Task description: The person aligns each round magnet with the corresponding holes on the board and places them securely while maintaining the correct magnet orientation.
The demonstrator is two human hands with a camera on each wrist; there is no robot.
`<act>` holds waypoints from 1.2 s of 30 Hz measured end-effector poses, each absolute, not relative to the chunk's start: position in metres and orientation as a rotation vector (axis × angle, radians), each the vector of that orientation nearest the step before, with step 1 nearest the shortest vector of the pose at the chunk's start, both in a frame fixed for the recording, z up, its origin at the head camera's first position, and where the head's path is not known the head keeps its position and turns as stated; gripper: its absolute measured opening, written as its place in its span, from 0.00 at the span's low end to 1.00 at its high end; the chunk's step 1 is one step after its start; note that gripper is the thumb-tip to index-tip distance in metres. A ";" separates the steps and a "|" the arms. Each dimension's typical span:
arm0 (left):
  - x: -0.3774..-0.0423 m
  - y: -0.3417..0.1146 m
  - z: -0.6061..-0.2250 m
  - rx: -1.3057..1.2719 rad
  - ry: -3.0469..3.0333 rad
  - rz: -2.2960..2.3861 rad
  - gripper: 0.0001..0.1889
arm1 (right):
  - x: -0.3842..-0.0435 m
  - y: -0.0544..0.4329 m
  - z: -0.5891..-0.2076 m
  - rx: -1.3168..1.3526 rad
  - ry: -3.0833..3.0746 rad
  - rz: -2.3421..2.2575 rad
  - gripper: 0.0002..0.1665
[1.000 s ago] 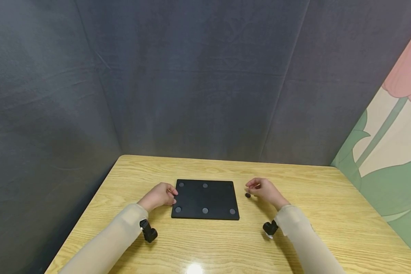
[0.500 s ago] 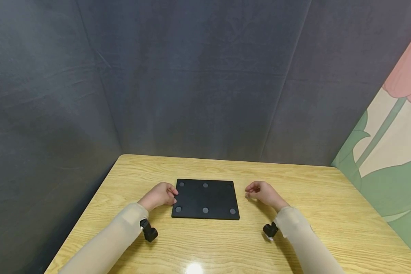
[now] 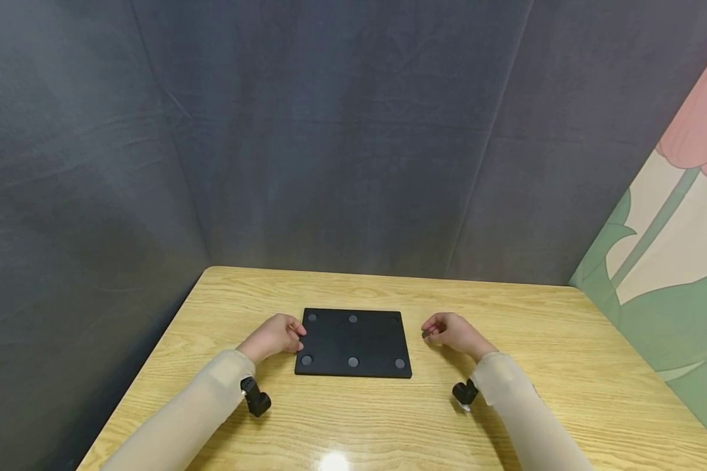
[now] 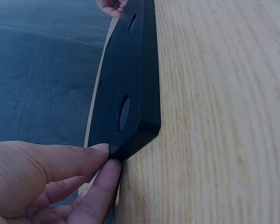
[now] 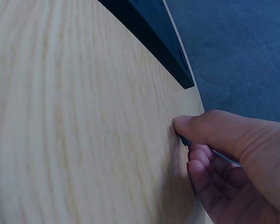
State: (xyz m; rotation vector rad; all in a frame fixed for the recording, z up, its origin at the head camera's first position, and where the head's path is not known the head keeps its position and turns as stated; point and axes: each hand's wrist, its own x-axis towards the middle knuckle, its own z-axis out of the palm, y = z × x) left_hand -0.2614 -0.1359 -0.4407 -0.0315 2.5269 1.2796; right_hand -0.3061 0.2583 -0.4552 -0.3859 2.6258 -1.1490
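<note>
A flat black board (image 3: 353,337) lies on the wooden table, with round recesses along its near and far edges. Most recesses look grey inside; the far right one (image 3: 396,319) looks darker. My left hand (image 3: 275,337) pinches the board's left edge, thumb on top and a finger against the side, as the left wrist view shows. To the right of the board, my right hand (image 3: 456,332) holds a small black disc (image 5: 185,141) between thumb and fingers, low at the tabletop. The fingers cover much of the disc.
The light wooden table (image 3: 353,418) ends at a dark grey-blue curtain (image 3: 353,144) behind and to the left. A floral-patterned panel (image 3: 671,261) hangs at the right. Each wrist carries a small black camera.
The right hand has come down over the small black disc, which lay loose on the table, and now grips it. The left hand and the board have stayed in place.
</note>
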 end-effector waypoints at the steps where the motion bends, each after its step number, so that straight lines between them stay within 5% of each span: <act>1: -0.261 -0.136 -0.441 -0.034 2.524 1.283 0.13 | -0.306 0.258 -0.455 -0.389 2.624 -1.147 0.12; 36: -0.259 -0.136 -0.439 -0.020 2.515 1.307 0.12 | -0.305 0.256 -0.456 -0.314 2.696 -1.049 0.08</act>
